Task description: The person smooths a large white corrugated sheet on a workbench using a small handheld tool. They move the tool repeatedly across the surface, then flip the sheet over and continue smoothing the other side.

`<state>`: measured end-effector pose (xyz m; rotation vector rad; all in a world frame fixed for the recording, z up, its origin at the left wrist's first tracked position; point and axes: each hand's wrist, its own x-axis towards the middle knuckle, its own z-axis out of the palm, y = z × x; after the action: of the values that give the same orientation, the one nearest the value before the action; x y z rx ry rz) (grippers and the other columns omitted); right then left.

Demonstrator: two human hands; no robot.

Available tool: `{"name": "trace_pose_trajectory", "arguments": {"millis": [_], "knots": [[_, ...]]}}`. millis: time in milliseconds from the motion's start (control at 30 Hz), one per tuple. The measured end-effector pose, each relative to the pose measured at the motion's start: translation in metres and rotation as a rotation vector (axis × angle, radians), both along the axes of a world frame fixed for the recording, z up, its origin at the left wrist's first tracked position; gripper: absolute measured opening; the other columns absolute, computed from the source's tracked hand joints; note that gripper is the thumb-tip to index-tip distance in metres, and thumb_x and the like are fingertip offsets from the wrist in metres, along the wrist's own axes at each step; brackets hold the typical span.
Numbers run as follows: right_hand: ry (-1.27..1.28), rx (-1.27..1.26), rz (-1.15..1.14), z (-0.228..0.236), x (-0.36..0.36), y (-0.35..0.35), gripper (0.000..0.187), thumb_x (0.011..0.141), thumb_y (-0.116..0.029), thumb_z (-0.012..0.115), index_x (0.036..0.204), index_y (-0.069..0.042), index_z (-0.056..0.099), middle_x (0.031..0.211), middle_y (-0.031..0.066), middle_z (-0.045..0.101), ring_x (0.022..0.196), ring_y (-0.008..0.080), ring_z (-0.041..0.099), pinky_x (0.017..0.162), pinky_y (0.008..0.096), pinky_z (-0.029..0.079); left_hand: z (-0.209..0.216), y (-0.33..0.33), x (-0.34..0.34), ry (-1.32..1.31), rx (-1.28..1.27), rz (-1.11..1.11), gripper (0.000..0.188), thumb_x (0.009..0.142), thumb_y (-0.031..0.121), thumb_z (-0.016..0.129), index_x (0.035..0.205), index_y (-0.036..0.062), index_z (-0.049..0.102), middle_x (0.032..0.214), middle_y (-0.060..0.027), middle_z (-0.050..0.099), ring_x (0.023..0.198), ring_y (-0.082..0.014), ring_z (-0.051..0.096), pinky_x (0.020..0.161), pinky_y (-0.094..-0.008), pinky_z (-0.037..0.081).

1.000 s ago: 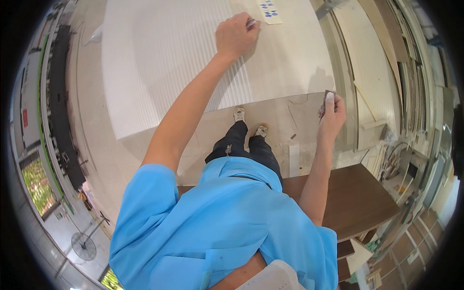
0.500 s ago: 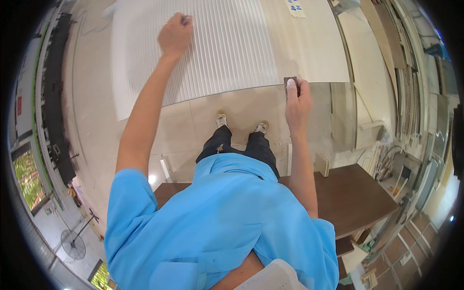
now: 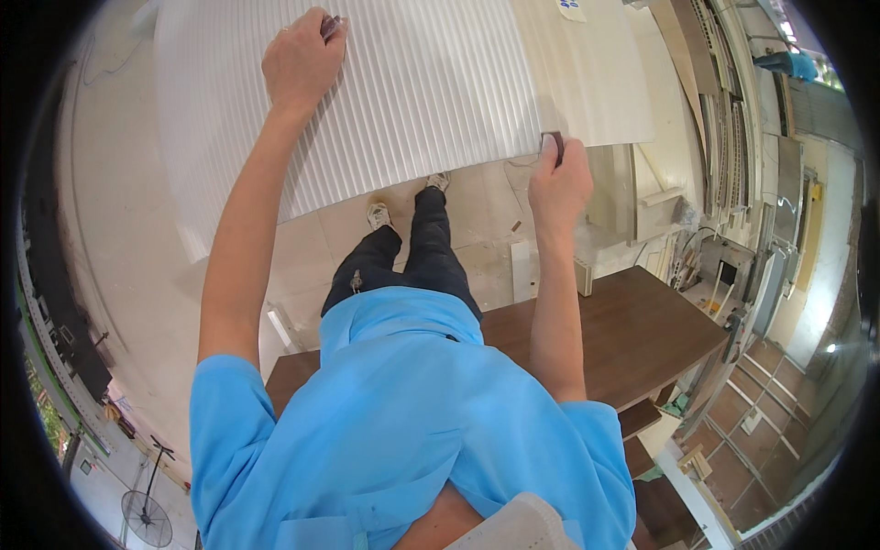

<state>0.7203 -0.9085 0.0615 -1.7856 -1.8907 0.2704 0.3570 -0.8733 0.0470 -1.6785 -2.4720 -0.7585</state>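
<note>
In front of me lies a large white panel with fine raised ribs [image 3: 412, 101] and a smooth, pale strip [image 3: 591, 87] along its right side. My left hand [image 3: 304, 62] is over the ribbed part, fingers closed round a small dark piece [image 3: 331, 27], mostly hidden in the grip. At the panel's near edge, where ribs meet the smooth strip, my right hand [image 3: 563, 188] pinches a small dark brown, flat pad [image 3: 554, 145] between thumb and fingers. The pad's exact kind cannot be made out.
A pale label [image 3: 572, 10] sits on the smooth strip. Behind me stands a brown-topped table [image 3: 623, 321]. Boards and long strips [image 3: 729, 119] lean at the right, near a cluttered stand [image 3: 724, 266]. A pedestal fan [image 3: 147, 518] is at the lower left.
My view has turned, and the panel shows further left in it. My left hand has shifted left and slightly up in the picture; my right hand stays by the near edge. My feet have stepped.
</note>
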Motion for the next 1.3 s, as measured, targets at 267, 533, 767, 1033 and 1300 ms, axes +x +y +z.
{"name": "trace_pose_trajectory", "arguments": {"millis": [267, 533, 767, 1033, 1300], "knots": [[-0.126, 0.205, 0.090, -0.012, 0.004, -0.002, 0.009, 0.099, -0.013, 0.064, 0.095, -0.005, 0.063, 0.084, 0.0109, 0.062, 0.079, 0.0329, 0.062, 0.069, 0.0444, 0.050, 0.001, -0.003, 0.003, -0.012, 0.052, -0.013, 0.033, 0.096, 0.042, 0.067, 0.090, 0.0100, 0.068, 0.080, -0.0052, 0.072, 0.079, -0.0297, 0.068, 0.069, -0.0462, 0.054], [-0.123, 0.187, 0.097, -0.008, 0.002, 0.001, 0.008, 0.099, -0.013, 0.065, 0.097, -0.005, 0.064, 0.088, 0.0109, 0.065, 0.082, 0.0317, 0.063, 0.068, 0.0430, 0.050, 0.005, -0.003, 0.005, -0.046, 0.003, -0.004, 0.033, 0.096, 0.042, 0.068, 0.089, 0.0102, 0.067, 0.080, -0.0056, 0.072, 0.079, -0.0291, 0.068, 0.069, -0.0451, 0.054], [-0.108, 0.182, 0.107, -0.008, -0.001, 0.005, 0.007, 0.099, -0.011, 0.064, 0.101, -0.004, 0.065, 0.089, 0.0127, 0.065, 0.086, 0.0347, 0.063, 0.072, 0.0449, 0.050, 0.006, -0.003, 0.005, -0.023, 0.041, -0.018, 0.032, 0.096, 0.041, 0.069, 0.089, 0.0099, 0.067, 0.078, -0.0067, 0.071, 0.078, -0.0290, 0.068, 0.069, -0.0445, 0.054], [-0.109, 0.221, 0.117, -0.013, 0.005, -0.001, 0.006, 0.098, -0.011, 0.064, 0.098, -0.005, 0.065, 0.090, 0.0123, 0.065, 0.086, 0.0334, 0.063, 0.072, 0.0444, 0.050, 0.005, -0.004, 0.006, -0.008, 0.005, -0.003, 0.033, 0.096, 0.042, 0.069, 0.087, 0.0107, 0.067, 0.074, -0.0057, 0.069, 0.074, -0.0283, 0.068, 0.064, -0.0442, 0.053], [-0.133, 0.216, 0.123, -0.020, 0.006, 0.002, 0.005, 0.098, -0.010, 0.065, 0.097, -0.006, 0.066, 0.086, 0.0107, 0.064, 0.085, 0.0323, 0.063, 0.070, 0.0428, 0.050, 0.000, -0.003, 0.002, -0.025, 0.021, -0.015, 0.033, 0.095, 0.043, 0.069, 0.087, 0.0114, 0.067, 0.074, -0.0050, 0.070, 0.075, -0.0272, 0.068, 0.064, -0.0439, 0.052]]}}
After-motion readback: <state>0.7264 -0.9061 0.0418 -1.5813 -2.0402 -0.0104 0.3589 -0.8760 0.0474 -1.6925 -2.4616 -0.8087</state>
